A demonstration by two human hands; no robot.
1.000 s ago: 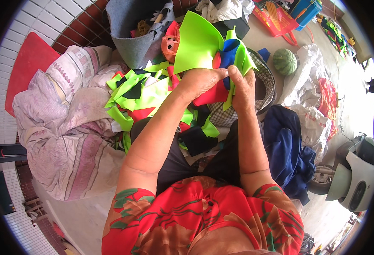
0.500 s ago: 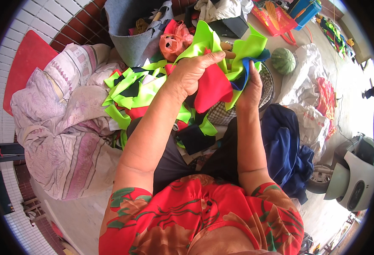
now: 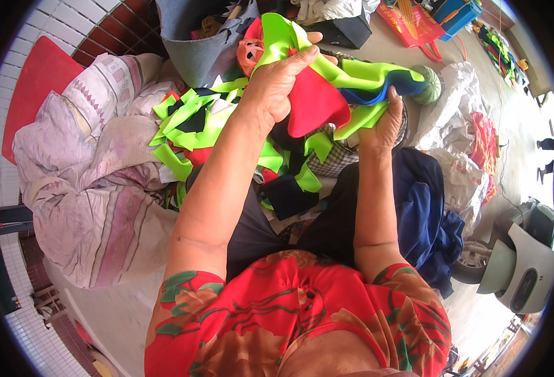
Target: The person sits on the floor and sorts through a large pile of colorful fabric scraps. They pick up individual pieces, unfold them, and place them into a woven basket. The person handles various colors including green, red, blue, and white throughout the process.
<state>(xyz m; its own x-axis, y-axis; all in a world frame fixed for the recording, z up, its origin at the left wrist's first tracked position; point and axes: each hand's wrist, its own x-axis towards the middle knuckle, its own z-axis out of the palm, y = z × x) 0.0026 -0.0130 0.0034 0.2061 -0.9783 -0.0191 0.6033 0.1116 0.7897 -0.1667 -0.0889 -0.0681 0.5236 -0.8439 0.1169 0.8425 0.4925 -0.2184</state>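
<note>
- Hands raised over a heap of cloth scraps: the left hand (image 3: pixel 276 85) has climbed higher than a second ago, fingers closed over a neon green strip (image 3: pixel 352 72) and a red piece (image 3: pixel 315 103), lifted clear of the pile.
- Right hand (image 3: pixel 382 122) has dropped slightly, fingers curled shut on the lower end of the same green strip, which now stretches between both hands.
- Judged from this, the strip is being pulled out of the bundle and spread for sorting.
- Below lies the scrap pile (image 3: pixel 195 122), green, red and dark, in the lap.
- Around: a pale quilt bundle (image 3: pixel 94 188), grey felt bag (image 3: pixel 201 44), blue garment (image 3: pixel 425 213), concrete floor (image 3: pixel 509 107), white tiled wall (image 3: pixel 13 31).
</note>
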